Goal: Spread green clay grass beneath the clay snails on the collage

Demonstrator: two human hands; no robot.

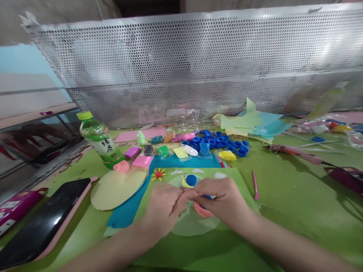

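Note:
My left hand and my right hand meet above a green paper sheet, fingertips pinched together. Whatever lies between the fingers is too small or hidden to make out. Under them is a pale green paper circle on the sheet. A snail shape with a blue bottle cap for its shell shows just beyond the fingers. A coral-pink clay piece with another blue cap is partly covered by my right hand. A clay sun with a red middle and yellow rays, and white clay clouds, lie along the sheet's far edge.
Behind the sheet are clay packets and a pile of blue bottle caps. A green tea bottle, a yellowish paper disc and a phone are at left. At right lie a pink tool and a glue gun.

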